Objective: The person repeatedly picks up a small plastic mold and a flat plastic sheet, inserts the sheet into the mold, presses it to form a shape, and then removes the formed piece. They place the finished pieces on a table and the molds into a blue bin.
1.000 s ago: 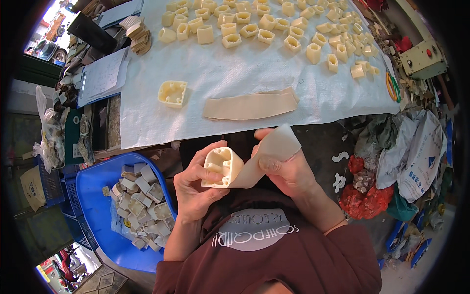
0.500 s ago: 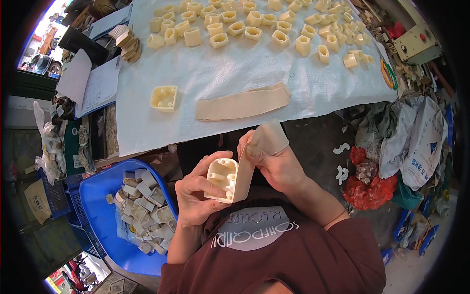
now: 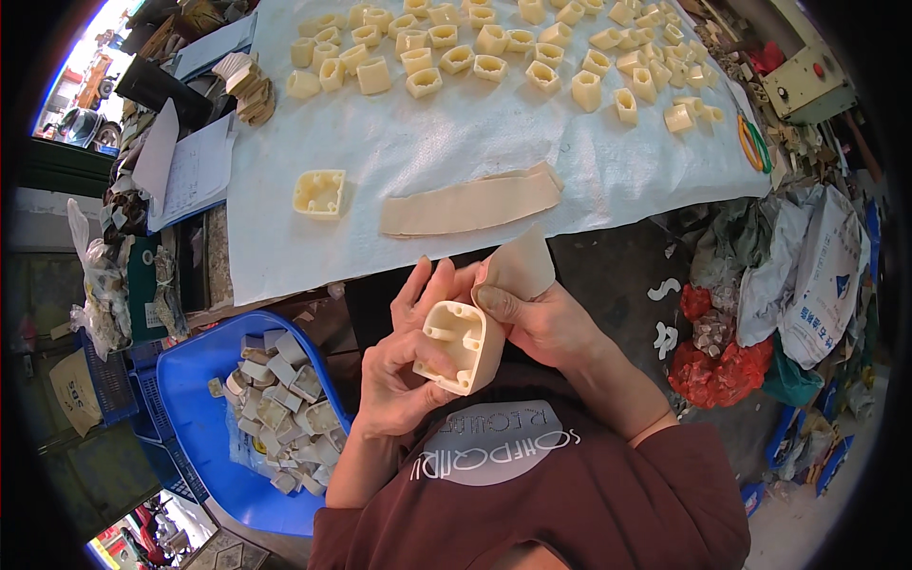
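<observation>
My left hand (image 3: 407, 366) grips a hollow cream plastic housing (image 3: 465, 353), with rounded corners and small posts inside. Its thumb or a finger reaches into the cavity, while other fingers stick up behind it. Pinched in my right hand (image 3: 537, 323) is a bent beige strip (image 3: 521, 266) that looks like sandpaper, held against the housing's upper right side. Where strip and housing meet is partly hidden by my fingers. On the table ahead lie a second beige strip (image 3: 472, 199) and, left of it, another cream housing (image 3: 319, 194) with its cavity up.
Many cream housings (image 3: 491, 67) stand across the far part of the white-covered table (image 3: 285, 256). A blue tub (image 3: 204, 475) of dusty pale parts sits at lower left. Papers (image 3: 195, 171) lie at the table's left; green-and-orange scissors (image 3: 753, 142) and sacks (image 3: 807, 275) are to the right.
The housing has moved right and turned, closer to my right hand. My left fingers have shifted up behind it, and the strip's length along its side no longer shows.
</observation>
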### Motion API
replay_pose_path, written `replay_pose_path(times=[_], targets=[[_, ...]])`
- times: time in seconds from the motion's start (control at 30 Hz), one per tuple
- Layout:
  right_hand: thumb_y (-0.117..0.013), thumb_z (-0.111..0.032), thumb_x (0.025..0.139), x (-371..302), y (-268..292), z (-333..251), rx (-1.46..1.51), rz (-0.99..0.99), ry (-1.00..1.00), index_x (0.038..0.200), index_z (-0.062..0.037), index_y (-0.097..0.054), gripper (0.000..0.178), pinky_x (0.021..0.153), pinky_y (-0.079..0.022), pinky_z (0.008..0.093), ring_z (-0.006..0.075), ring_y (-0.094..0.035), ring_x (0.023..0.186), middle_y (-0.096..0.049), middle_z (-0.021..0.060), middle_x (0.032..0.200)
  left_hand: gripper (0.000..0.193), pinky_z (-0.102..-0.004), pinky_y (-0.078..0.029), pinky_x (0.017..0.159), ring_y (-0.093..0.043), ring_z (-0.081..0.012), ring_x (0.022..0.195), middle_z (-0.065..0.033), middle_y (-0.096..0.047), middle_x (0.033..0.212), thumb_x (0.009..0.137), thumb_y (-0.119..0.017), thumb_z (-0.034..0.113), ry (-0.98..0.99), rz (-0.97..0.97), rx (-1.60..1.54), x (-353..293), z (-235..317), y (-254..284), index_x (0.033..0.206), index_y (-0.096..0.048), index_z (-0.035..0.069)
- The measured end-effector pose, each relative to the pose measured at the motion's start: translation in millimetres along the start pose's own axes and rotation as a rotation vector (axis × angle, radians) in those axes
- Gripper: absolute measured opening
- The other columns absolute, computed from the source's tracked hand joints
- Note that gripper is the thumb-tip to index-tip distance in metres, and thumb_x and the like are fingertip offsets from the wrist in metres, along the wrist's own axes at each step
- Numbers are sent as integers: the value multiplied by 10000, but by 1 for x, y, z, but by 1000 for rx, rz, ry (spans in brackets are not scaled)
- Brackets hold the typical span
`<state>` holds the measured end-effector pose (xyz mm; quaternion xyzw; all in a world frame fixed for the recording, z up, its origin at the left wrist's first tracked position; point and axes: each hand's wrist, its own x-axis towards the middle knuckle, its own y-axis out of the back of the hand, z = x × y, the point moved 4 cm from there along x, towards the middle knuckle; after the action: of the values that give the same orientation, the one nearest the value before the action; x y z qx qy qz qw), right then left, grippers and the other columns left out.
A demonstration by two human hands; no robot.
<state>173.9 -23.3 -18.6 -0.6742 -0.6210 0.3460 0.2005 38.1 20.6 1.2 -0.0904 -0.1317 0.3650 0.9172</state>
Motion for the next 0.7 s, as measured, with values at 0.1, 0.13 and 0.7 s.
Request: replay_pose_path(times=[0.1,0.13,0.7], targets=[[-615,-177,860,-2,3,-4,-37,10,33,1028,-45,-583,216,698,-459,239,99,-557,822,-618,34,939,352,-407,-188,1047,-198,-315,1330,-276,-301,1386,592,-819,268,10,48,82,-1,2,-1,738,-555,87],[-625,-168,853,-2,6,-5,-66,12,47,1022,-41,-588,215,708,-462,240,101,-560,827,-623,39,936,363,-403,-205,1039,-207,-310,1322,-269,-289,1393,586,-820,264,21,81,126,-1,3,-2,753,-547,92],[-760,-180,717,-1,9,-13,-153,137,235,825,-3,-596,264,650,-454,266,131,-556,722,-590,53,771,296,-325,-436,830,-504,-243,1044,-186,-460,1209,652,-745,18,-83,-12,271,2,7,4,842,-520,53]])
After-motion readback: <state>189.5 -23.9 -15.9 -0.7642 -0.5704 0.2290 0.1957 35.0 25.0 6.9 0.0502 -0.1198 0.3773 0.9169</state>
